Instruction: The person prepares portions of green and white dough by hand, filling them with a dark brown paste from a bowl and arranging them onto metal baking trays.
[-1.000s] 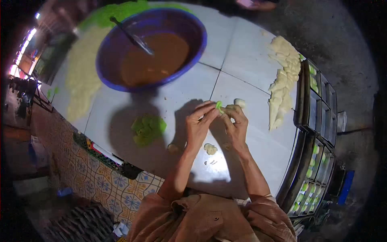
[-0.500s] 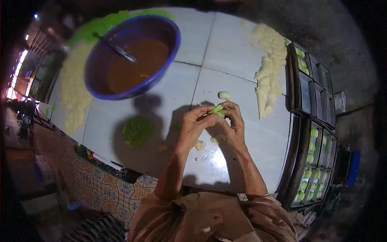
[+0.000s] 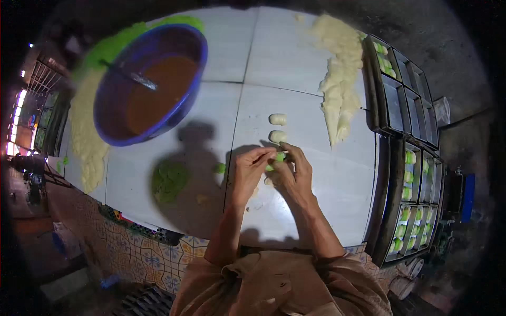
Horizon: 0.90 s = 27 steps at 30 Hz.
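Note:
My left hand (image 3: 250,173) and my right hand (image 3: 296,176) meet over the table, fingers pinched together on a small piece of green dough (image 3: 280,157). The fingers partly cover it. Just beyond my fingertips lie two short, pale dough pieces, a nearer one (image 3: 277,137) and a farther one (image 3: 277,119). A pale dough scrap (image 3: 269,181) shows under my right hand. Left of my left hand are a small green dough lump (image 3: 220,168) and a larger, flattened green dough mound (image 3: 169,180), partly in shadow.
A blue-purple basin (image 3: 100,118) of brown filling or liquid, with a metal utensil (image 3: 142,80) in it, stands at far left. Pale dough sheets lie at left (image 3: 87,137) and far right (image 3: 337,79). Along the right edge sit divided metal trays (image 3: 387,142), some holding green-and-white dough pieces.
My view has shifted slightly, so the scene sits farther left. My hands have come a little nearer to me, and a second pale dough piece now shows beyond them. Both still pinch green dough.

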Available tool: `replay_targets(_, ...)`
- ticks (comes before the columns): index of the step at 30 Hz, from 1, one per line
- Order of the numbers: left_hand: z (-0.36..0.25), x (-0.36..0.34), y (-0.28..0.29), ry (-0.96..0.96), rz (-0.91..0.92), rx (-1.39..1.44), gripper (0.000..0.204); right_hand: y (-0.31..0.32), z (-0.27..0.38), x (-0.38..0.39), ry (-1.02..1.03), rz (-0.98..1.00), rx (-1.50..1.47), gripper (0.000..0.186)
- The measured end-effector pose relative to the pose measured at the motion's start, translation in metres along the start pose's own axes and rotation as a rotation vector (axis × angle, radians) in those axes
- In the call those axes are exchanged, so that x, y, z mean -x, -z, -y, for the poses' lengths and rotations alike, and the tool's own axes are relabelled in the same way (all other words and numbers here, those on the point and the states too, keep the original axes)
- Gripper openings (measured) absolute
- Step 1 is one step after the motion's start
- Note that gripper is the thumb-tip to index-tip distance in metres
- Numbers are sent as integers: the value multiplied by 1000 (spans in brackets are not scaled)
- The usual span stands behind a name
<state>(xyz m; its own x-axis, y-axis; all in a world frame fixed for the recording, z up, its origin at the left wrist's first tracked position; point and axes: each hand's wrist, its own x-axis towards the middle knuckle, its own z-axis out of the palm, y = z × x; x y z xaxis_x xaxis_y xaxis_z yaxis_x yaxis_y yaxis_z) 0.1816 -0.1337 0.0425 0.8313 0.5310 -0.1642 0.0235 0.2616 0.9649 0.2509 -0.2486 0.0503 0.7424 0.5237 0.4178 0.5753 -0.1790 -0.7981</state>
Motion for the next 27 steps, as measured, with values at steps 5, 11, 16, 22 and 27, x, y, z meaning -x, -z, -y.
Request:
replay_targets(5,-3,-32,-8,136,2,-48,32,16,-20,0,-249,88,-187,33)
replay_targets(11,14,-123,5,-396,-16,-920,34,11,-35,-52,-606,-129,-774,25)
replay_targets(16,7,-153,-5,-84,139,-844,28,-5,-77,-73,-503,226,-63,32)
replay_targets(22,14,-139,34,-248,53,-735,32,-2,-54,-84,-567,63,47,38)
replay_targets(27,-2,-86,16,-78,99,-698,81,-1,-81,-103,-233,227,122,35)
